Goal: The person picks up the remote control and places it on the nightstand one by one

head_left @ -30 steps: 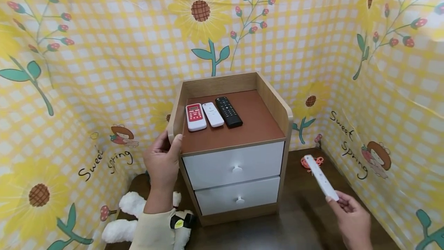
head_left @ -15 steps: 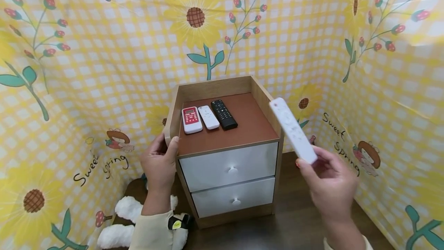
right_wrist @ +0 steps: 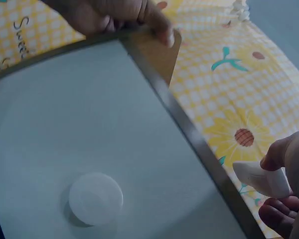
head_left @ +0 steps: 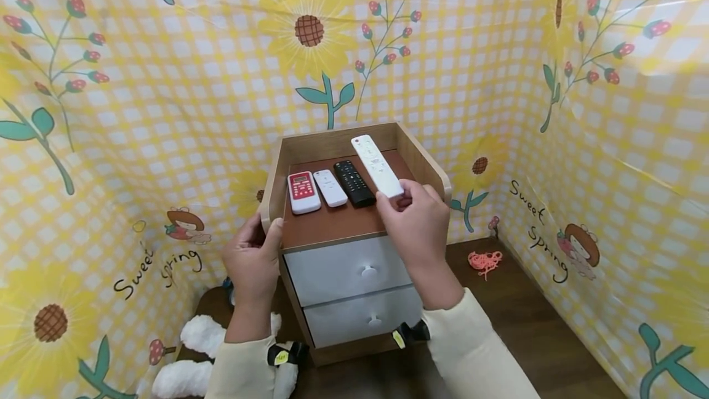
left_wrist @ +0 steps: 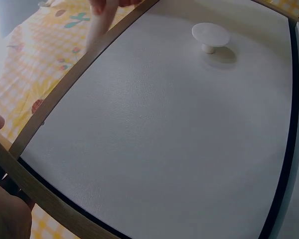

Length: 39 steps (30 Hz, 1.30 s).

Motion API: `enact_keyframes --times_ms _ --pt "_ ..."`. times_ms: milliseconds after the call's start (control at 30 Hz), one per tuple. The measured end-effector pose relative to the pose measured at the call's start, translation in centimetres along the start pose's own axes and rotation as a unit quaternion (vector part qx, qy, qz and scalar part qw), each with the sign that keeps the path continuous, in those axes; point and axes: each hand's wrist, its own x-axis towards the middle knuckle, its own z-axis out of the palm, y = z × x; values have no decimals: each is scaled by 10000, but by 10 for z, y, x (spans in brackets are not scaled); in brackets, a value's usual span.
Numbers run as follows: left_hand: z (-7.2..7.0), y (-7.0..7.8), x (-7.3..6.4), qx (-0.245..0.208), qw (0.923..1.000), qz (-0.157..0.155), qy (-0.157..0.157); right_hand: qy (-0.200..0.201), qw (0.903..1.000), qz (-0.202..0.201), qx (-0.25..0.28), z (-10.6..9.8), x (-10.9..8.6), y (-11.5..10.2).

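My right hand pinches a long white remote control by its near end, over the brown top of a small cabinet. On that top lie a red-and-white remote, a smaller white remote and a black remote, side by side. The held remote is just right of the black one; whether it touches the top I cannot tell. My left hand grips the front edge of the cabinet's left side panel, thumb in front. In the right wrist view the held remote shows between thumb and fingers.
The cabinet has two white drawers with round knobs, both closed. Orange string lies on the dark floor at right. White plush sits at lower left. Checked, flowered cloth surrounds the cabinet.
My right hand has carried the long white remote leftward and up from the cabinet's right side to above its top. My left hand has kept its grip on the side panel.
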Motion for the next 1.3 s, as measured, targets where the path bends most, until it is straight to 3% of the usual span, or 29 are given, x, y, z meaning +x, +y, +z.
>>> enact_keyframes --times_ms 200,467,1300 --pt "-1 -3 -1 38 9999 92 -16 -482 9951 348 -796 19 10 3" --pt "0 -3 1 -48 9999 134 -35 -692 9837 385 -1615 24 19 6" --pt "0 -3 1 -111 9999 71 -1 -1474 9535 582 -2563 22 30 1"
